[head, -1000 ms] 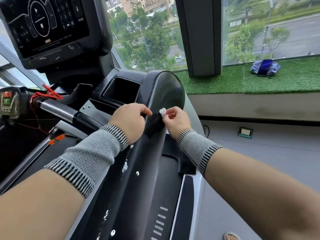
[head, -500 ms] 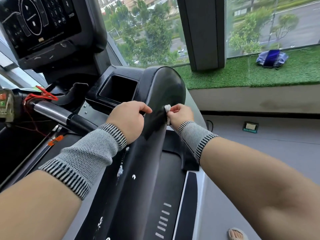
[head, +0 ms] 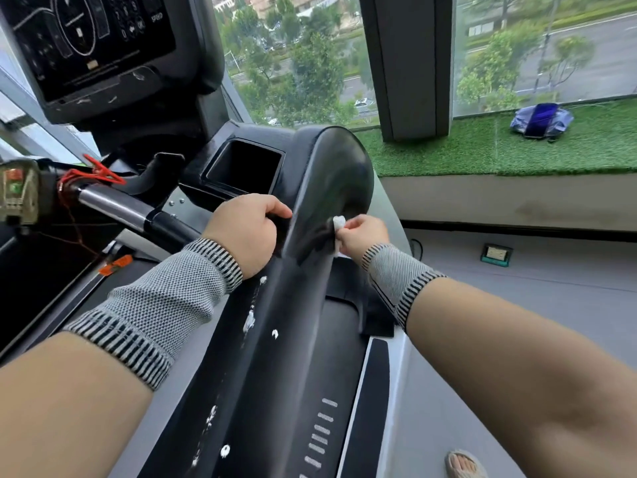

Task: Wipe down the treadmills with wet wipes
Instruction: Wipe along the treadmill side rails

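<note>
R hand (head: 362, 234) pinching small white wet wipe (head: 339, 224) w/ curled fingers, pressed against right edge of treadmill's black side handrail (head: 331, 188). L hand (head: 246, 232) curled round handrail's left edge, thumb on top. Console (head: 93, 46) upper left. White specks on handrail's lower stretch. Blue bag (head: 539, 120) on green turf ledge (head: 448, 153).

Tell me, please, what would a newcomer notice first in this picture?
Two hands meet at the black treadmill handrail in the middle: the right hand pinches a small white wipe against it, and the left hand grips its other side. At upper left stands the dark console screen.
</note>
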The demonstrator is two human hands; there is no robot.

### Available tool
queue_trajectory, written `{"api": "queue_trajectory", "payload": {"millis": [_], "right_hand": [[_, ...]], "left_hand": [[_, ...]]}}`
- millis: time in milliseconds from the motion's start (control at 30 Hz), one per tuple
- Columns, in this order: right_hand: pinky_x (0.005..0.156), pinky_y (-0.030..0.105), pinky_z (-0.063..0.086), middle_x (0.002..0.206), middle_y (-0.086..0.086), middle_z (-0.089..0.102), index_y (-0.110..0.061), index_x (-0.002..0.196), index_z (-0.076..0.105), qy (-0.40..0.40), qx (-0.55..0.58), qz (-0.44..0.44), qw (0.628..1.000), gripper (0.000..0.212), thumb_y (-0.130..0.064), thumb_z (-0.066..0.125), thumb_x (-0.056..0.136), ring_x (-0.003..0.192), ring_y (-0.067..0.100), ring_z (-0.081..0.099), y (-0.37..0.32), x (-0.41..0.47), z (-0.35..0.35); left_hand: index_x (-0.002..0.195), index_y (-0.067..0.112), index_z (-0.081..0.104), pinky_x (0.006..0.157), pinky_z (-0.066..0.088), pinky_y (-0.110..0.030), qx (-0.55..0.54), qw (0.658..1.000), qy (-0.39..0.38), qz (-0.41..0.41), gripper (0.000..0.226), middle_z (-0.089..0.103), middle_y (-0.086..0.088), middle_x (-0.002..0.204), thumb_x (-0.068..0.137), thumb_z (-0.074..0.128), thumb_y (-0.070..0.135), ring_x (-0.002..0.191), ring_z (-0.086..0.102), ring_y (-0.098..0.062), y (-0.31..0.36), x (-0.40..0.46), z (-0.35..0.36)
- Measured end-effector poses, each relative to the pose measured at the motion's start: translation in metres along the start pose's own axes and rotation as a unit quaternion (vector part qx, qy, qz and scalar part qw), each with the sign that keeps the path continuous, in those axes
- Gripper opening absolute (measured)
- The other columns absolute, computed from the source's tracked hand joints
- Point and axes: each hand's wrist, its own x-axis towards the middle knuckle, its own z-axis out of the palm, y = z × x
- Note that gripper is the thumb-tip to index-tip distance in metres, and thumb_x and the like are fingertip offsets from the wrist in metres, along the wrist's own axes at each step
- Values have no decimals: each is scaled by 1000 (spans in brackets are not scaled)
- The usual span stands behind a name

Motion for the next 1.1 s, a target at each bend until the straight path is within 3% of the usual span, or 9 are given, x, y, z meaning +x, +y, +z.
{"api": "queue_trajectory", "payload": {"millis": [100,200,400,533,600,733,833,1000,1100], "right_hand": [[71,47,59,75,16,62,-11,64,51,-77,54,85,992,22,-9,67,79,69,29,68,15,-34,-2],[53,30,58,61,9,52,-8,63,47,-124,81,81,986,26,1,61,84,50,14,56,20,-55,-7],[77,49,57,67,7,65,-19,58,58,-6,50,-30,998,17,-24,68,70,75,30,68,-2,-30,-4],[78,51,56,71,5,64,-21,59,56,-19,-13,-51,998,15,-28,63,71,83,33,67,8,-49,-2],[74,52,56,62,-1,59,-22,59,53,-46,-26,-86,995,13,-31,60,65,74,30,65,12,-74,-1],[76,45,55,63,-4,57,-25,63,51,-35,-60,-156,985,17,-23,63,75,70,26,62,-6,-83,-2],[74,32,52,66,-7,55,-26,70,51,6,-83,-186,979,19,-22,62,84,70,19,60,-23,-81,-3],[69,26,47,72,-4,56,-25,77,53,1,-137,-293,946,22,-42,63,87,65,13,54,-28,-96,3],[72,25,43,80,-3,55,-23,84,58,28,-176,-315,932,20,-42,59,90,70,15,53,-49,-86,4]], "left_hand": [[109,21,69,63,30,-23,4,1000,0,-1,40,45,15,64,88,43,0,54,35,-1,-5,-3,-2],[108,21,70,64,31,-22,1,1000,1,9,39,52,8,71,88,43,0,55,36,-2,-8,-6,-4],[109,21,69,63,34,-23,0,1000,-4,5,40,66,-2,101,88,42,1,56,38,-5,-15,-11,-5],[105,22,70,47,32,-13,9,1000,-2,4,35,52,10,67,92,43,2,53,38,-4,-23,-16,-6],[101,23,69,44,33,-12,4,1000,-8,-2,34,53,10,67,93,42,3,53,43,-6,-27,-19,-8],[89,30,63,64,48,-26,-27,999,-15,-8,35,67,-2,94,90,40,2,81,62,-22,-31,-24,-11],[95,25,65,82,50,-28,-43,999,-16,-11,36,65,4,88,88,40,0,90,62,-19,-30,-30,-15],[92,25,60,78,38,-20,-33,999,-11,-8,32,65,8,90,87,41,-1,91,60,-12,-35,-36,-18],[92,23,61,81,41,-19,-49,999,-9,-15,33,66,7,87,86,40,-2,86,61,-10,-38,-40,-17]]}}
